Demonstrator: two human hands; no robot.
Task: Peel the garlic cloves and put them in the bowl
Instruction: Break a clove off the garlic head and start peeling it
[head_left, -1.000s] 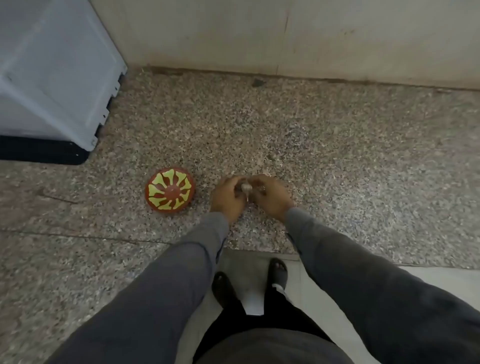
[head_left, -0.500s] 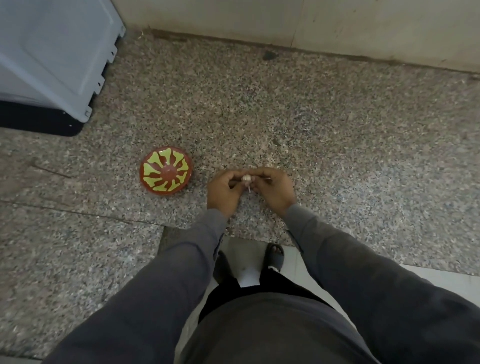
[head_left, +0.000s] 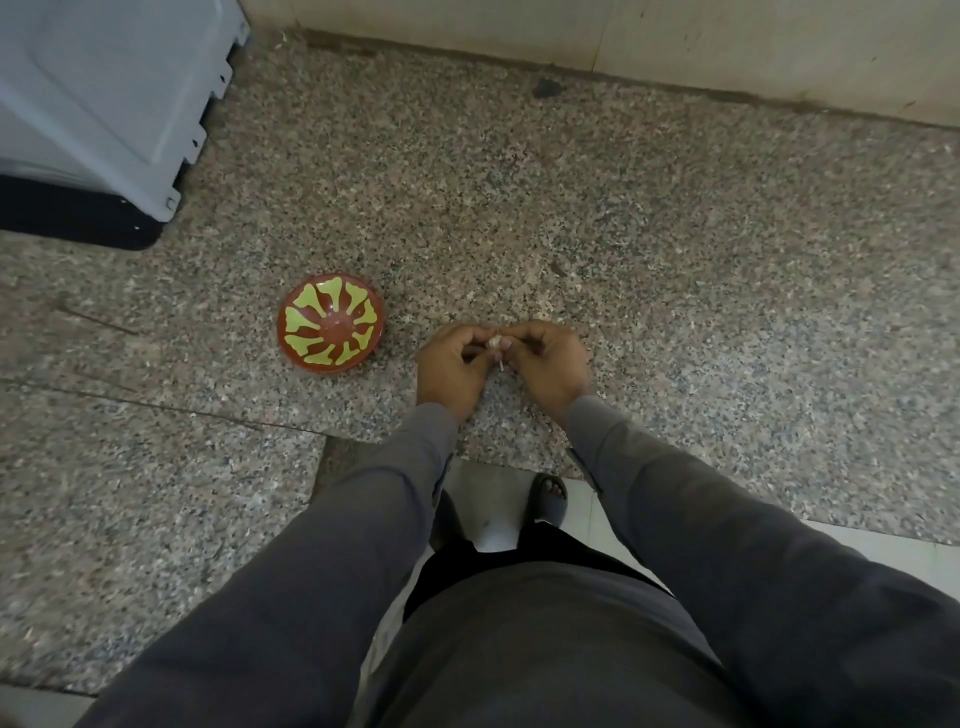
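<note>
item: garlic clove (head_left: 495, 343), pinched between left hand (head_left: 451, 365) and right hand (head_left: 551, 364), above granite tabletop (head_left: 675, 249), right of bowl (head_left: 332, 326). risk: clove was small; a slipped pinch could drop it off the edge; loose skin might fall in bowl.

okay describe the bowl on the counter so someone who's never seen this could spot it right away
On the speckled granite counter, look to the left of the person's two hands, the left hand and the right hand, which pinch a garlic clove between them. The bowl sits there alone: small, round, red-brown, with yellow-green petal shapes fanning from its centre.
</note>
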